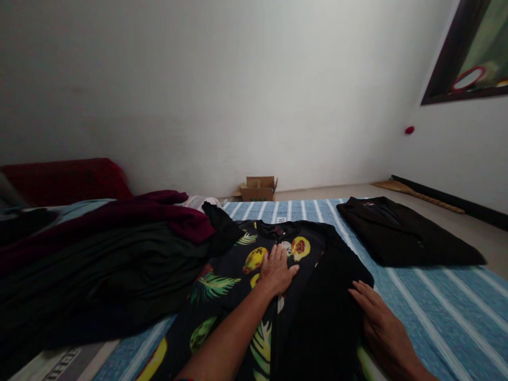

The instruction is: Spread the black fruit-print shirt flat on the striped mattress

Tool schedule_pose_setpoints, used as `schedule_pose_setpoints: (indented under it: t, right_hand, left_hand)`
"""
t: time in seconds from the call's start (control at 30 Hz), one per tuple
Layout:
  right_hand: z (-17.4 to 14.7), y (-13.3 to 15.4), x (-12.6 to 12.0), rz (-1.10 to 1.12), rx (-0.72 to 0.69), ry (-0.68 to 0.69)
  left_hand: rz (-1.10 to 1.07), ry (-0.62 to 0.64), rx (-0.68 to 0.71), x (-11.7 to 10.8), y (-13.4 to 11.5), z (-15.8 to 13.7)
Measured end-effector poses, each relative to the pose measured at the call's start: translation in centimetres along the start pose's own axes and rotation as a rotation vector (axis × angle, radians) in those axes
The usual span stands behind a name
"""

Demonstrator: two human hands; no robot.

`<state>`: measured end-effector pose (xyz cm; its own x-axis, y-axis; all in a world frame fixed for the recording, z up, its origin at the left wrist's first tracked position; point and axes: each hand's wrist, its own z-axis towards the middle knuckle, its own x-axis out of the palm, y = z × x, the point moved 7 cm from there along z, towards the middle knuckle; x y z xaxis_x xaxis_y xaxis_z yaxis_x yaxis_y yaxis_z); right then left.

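Black fruit-print shirt point(238, 275), lying flat on striped bedspread (right side folded inward)

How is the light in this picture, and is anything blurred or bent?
Head view: dim, soft light, the left wall in shade; the dark clothes pile loses detail; the printed shirt under the left hand stays sharp; the edges bend from the wide lens.

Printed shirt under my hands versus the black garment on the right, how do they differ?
The printed shirt has yellow fruit and green leaves on black; the black garment is plain. The printed shirt is partly folded, with the left hand and right hand flat on it; the black garment is fully folded and untouched. Both lie on the blue striped sheet.
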<state>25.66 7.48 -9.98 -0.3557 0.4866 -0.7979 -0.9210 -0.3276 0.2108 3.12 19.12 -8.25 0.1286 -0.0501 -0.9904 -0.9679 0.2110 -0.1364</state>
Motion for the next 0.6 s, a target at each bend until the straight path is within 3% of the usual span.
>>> schedule_pose_setpoints:
  t: [0.6]
  right_hand:
    - [-0.13,0.06,-0.1,-0.008,-0.045,-0.033]
  left_hand:
    - [-0.027,-0.026,0.007,0.19,0.11,-0.12]
